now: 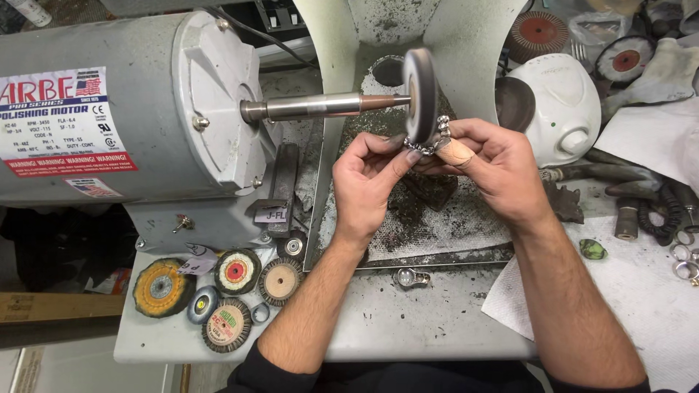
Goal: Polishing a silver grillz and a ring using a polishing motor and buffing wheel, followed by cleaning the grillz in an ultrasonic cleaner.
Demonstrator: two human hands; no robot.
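Left hand | right hand | both pinch silver chain, half-hidden behind wheel

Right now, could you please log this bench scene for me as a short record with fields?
Left hand: pinches the chain from the left, under the wheel.
Right hand: holds the chain's other end; thumb wears a tan cot.
Chain: silver, pressed against the wheel's lower edge.
Wheel: dark disc on the motor's spindle.
Motor: grey, left of the hands.
Spare wheels: lying front left on the bench.
Towel: white, on the right.
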